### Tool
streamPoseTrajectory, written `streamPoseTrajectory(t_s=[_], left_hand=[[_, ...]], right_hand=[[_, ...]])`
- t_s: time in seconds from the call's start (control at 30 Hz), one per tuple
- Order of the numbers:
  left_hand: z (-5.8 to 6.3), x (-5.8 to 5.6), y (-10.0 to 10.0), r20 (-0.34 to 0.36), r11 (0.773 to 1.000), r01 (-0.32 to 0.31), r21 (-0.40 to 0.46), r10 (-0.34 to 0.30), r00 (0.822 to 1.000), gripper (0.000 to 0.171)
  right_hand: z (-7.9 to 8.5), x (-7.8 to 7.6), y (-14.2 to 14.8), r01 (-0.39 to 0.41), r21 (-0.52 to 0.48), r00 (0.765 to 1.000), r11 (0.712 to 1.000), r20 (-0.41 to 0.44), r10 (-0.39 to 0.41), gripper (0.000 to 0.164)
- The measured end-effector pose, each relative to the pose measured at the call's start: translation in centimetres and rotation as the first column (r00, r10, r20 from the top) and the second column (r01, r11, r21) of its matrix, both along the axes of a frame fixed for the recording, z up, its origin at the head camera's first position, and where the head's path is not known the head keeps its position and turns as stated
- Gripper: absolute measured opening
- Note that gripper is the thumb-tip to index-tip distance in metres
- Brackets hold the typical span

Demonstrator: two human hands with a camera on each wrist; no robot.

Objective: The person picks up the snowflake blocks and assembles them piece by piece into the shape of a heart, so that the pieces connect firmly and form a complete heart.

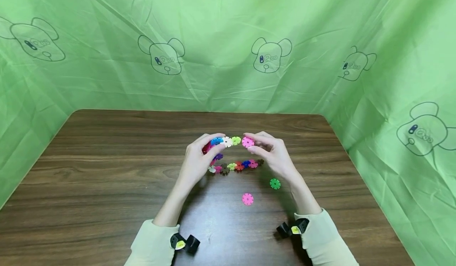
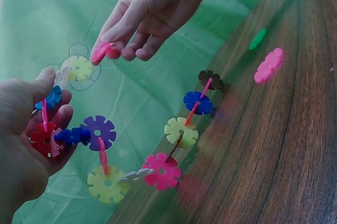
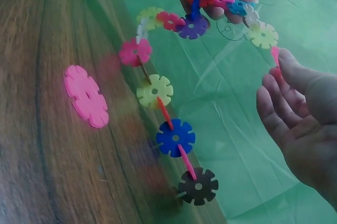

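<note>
A chain of notched plastic snowflake discs in many colours hangs in a curve over the table. My left hand (image 1: 196, 155) grips it near one end, around a blue disc (image 2: 51, 98) and a red disc (image 2: 45, 140). Past those fingers stick out a white disc (image 1: 227, 141) and a yellow-green disc (image 1: 236, 140). Between right thumb and fingers, my right hand (image 1: 272, 151) pinches a pink disc (image 1: 247, 142), held edge-on right beside the yellow-green one in the right wrist view. At the chain's other end is a dark brown disc (image 3: 198, 186).
On the brown wooden table (image 1: 107, 179) lie a loose pink disc (image 1: 247, 199) and a loose green disc (image 1: 275, 183), both nearer to me than the chain. A green cloth (image 1: 221, 84) with bear outlines hangs behind the table and at its sides.
</note>
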State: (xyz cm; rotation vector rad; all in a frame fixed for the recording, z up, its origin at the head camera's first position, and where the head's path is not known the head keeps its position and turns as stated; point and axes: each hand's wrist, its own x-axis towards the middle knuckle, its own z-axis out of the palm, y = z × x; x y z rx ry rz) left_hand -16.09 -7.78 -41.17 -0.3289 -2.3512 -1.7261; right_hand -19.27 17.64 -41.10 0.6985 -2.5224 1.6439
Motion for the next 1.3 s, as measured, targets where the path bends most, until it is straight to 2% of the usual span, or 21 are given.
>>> streamPoseTrajectory(t_s=[0.3,0.67,1.0,1.3], left_hand=[[0.0,0.1,0.1,0.001,1.0,0.022,0.012,-0.022,1.0,0.028],[0.2,0.2,0.4,0.007,0.999,0.042,0.033,-0.042,0.999,0.026],[0.3,0.2,0.3,-0.002,0.999,0.035,0.026,-0.035,0.999,0.025],[0.3,0.1,0.2,-0.024,1.0,0.014,-0.005,-0.014,1.0,0.024]], right_hand=[[-0.2,0.2,-0.8,0.007,-0.073,1.0,0.997,0.03,-0.005,0.036],[-0.4,0.5,-1.4,0.007,-0.065,1.0,0.998,0.029,-0.005,0.033],[-0.2,0.6,-1.6,0.004,-0.072,1.0,0.997,0.019,-0.003,0.033],[-0.1,0.6,-1.3,0.012,-0.089,0.998,0.996,0.058,-0.007,0.035]])
